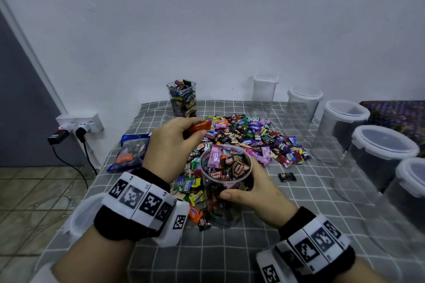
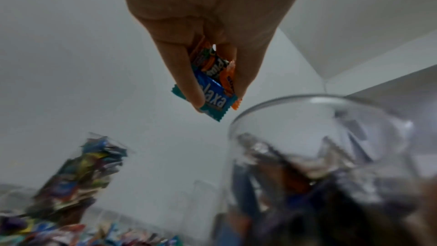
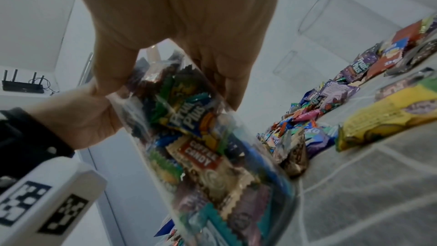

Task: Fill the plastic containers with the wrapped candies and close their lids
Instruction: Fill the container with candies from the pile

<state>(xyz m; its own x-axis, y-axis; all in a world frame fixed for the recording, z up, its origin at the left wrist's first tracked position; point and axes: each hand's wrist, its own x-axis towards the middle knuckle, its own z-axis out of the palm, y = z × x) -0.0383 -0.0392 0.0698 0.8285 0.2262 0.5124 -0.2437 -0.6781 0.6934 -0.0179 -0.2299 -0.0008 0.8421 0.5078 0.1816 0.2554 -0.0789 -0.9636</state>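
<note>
A clear plastic container (image 1: 226,187) stands on the checked cloth in front of me, filled almost to its rim with wrapped candies. My right hand (image 1: 250,187) grips its side, thumb toward me (image 3: 165,85). My left hand (image 1: 181,132) is raised just left of the container's mouth and pinches a small bunch of candies (image 2: 212,79), an orange wrapper (image 1: 200,127) and a blue one showing. The loose candy pile (image 1: 250,138) spreads behind the container. A second open container (image 1: 182,99) full of candies stands at the back.
Several empty lidded containers (image 1: 386,156) line the right side up to the wall. A blue candy bag (image 1: 130,153) lies at the left table edge, and one dark candy (image 1: 286,177) lies alone to the right. A white lid (image 1: 79,218) lies under my left wrist.
</note>
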